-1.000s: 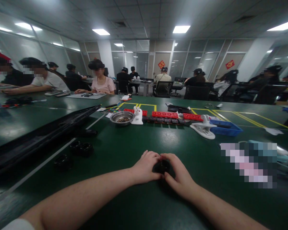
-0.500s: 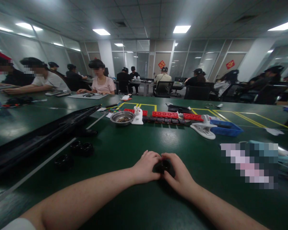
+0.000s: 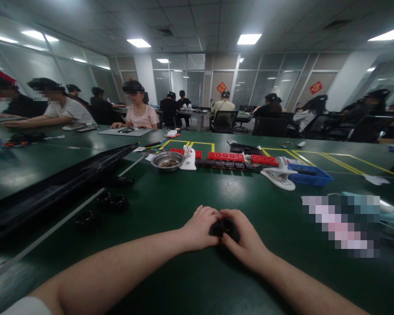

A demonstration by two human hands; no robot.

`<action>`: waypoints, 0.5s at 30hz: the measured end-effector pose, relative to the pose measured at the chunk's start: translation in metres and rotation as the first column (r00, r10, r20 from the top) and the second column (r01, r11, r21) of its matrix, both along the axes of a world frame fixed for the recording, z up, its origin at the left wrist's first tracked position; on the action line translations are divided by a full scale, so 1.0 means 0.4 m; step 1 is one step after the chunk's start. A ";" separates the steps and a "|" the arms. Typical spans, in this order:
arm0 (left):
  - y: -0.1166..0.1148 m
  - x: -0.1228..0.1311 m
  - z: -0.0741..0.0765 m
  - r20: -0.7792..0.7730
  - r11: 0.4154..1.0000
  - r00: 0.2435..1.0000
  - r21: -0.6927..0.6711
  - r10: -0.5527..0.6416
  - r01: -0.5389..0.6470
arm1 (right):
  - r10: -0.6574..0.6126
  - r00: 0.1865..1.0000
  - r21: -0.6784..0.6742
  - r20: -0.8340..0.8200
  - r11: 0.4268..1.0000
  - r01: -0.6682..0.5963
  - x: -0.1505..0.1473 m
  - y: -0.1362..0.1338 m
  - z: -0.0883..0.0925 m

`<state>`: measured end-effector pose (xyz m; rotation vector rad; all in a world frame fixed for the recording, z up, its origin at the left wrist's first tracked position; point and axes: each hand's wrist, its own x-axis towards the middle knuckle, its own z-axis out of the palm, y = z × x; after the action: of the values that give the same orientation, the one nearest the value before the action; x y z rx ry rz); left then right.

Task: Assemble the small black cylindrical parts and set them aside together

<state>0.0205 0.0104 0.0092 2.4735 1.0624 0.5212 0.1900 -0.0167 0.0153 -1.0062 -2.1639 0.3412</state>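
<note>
Near the table's front, my left hand (image 3: pixel 202 227) and my right hand (image 3: pixel 244 234) meet around a black ring-shaped part (image 3: pixel 227 225). Fingers of both hands curl about it from either side and cover much of its rim. A dark hollow shows in its middle; its exact kind I cannot make out. Off to the left lie similar black ring-shaped parts, a pair (image 3: pixel 118 203) side by side and one (image 3: pixel 87 221) closer to me.
A long black trough-like part (image 3: pixel 52 188) spans the left. Farther back stand a metal bowl (image 3: pixel 167 162) of small pieces, a white stand (image 3: pixel 188 159), red blocks (image 3: pixel 226 156), a white clamp-like piece (image 3: pixel 280 175) and a blue tray (image 3: pixel 315 178). A person (image 3: pixel 141 114) sits opposite.
Both hands stay in place around the black ring-shaped part. The right thumb has shifted very slightly; the rest of the table looks the same.
</note>
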 end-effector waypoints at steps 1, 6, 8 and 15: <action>0.001 0.000 -0.001 0.000 1.000 1.000 0.006 -0.001 0.001 | 0.012 1.000 0.001 -0.004 1.000 -0.012 0.000 -0.002 0.001; 0.004 -0.001 -0.007 0.005 1.000 1.000 0.029 -0.011 0.010 | -0.108 0.994 0.021 -0.026 0.994 0.108 0.002 0.001 -0.004; 0.003 -0.001 -0.005 0.008 1.000 1.000 0.025 -0.011 0.011 | -0.144 0.989 0.017 -0.023 0.989 0.145 0.002 0.005 -0.006; 0.000 0.001 0.001 0.017 1.000 1.000 -0.009 0.000 0.000 | 0.020 0.999 0.033 -0.026 0.999 -0.019 0.004 0.000 0.001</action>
<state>0.0208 0.0104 0.0097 2.4576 1.0560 0.5352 0.1915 -0.0168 0.0155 -0.9581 -2.1499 0.3259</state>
